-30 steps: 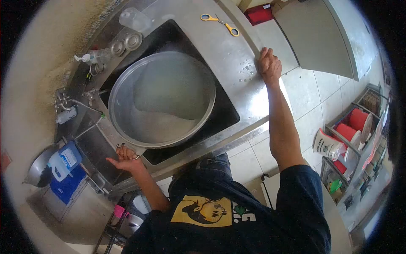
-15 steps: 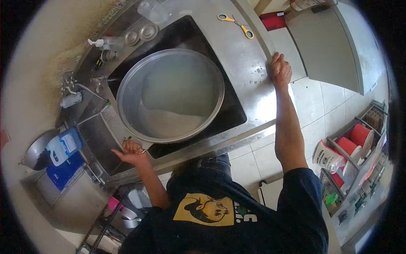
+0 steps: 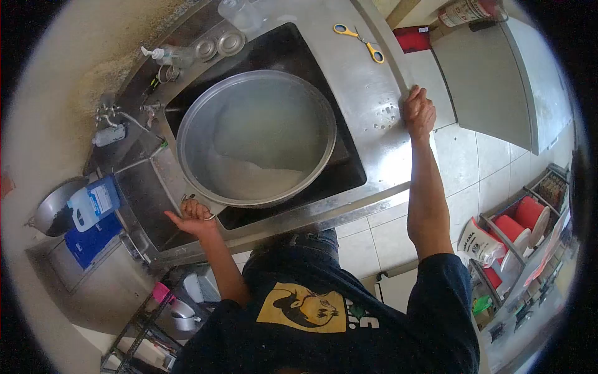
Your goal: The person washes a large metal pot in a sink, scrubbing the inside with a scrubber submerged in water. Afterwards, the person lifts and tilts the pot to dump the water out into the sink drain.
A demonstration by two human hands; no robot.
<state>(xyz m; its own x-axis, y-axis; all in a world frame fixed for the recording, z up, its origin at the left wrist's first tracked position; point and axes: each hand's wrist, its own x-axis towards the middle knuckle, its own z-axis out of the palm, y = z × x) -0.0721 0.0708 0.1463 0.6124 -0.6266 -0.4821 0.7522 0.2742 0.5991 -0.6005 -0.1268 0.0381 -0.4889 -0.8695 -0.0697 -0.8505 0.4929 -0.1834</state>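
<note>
A wide round metal pot point(image 3: 184, 163) stands over the dark sink opening point(image 3: 349, 163). Cloudy water point(image 3: 268, 134) lies in it, with a pale mass point(image 3: 258, 181) showing at its near side. My left hand point(image 3: 196, 219) has its fingers curled round the handle at the pot's near left side, thumb sticking out. To the right, my right hand point(image 3: 419, 113) rests as a closed fist on the edge of the steel counter point(image 3: 380, 149), apart from the pot. Whether anything lies inside that fist is hidden. Yellow-handled scissors point(image 3: 359, 43) lie farther back on the counter.
Along the back stand a pump bottle point(image 3: 174, 57), round metal lids point(image 3: 231, 43) and a tap point(image 3: 151, 109). At left are a second basin point(image 3: 144, 193), a blue-labelled jug point(image 3: 94, 204) and a metal bowl point(image 3: 53, 209). A rack point(image 3: 489, 274) with red containers stands right.
The view has turned slightly, so the counter and scissors appear a little farther right. Both hands keep nearly the same hold and place; the pot shows no clear movement in the sink.
</note>
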